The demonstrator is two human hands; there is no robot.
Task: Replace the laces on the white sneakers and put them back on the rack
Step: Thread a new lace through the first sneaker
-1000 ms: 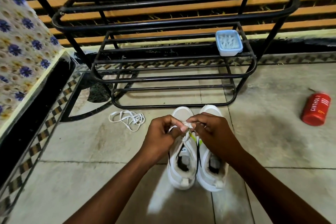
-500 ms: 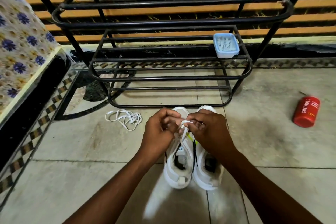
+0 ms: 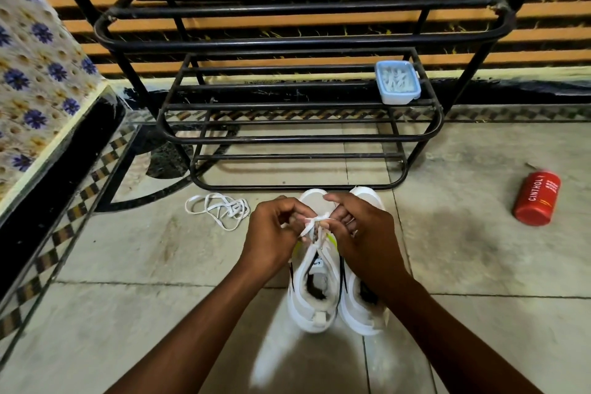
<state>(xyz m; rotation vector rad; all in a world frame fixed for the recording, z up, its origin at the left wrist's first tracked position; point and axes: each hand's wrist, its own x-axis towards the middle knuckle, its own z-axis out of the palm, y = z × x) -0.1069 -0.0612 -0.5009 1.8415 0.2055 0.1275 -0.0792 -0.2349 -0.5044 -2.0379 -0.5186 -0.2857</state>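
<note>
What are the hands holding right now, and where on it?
Both the left hand and right hand pinch the white flat lace at its crossed ends, above the left white sneaker.

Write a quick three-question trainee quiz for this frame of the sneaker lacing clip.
1. True or false: the white sneakers already sit on the black rack.
2. The red can lies: A) on the floor, right of the rack; B) on the rack; C) inside a sneaker.
3. Fill in: the left hand and right hand both pinch the lace; a spare lace lies on the floor to the sneakers' ___.
Key: 1 false; 2 A; 3 left.
</note>
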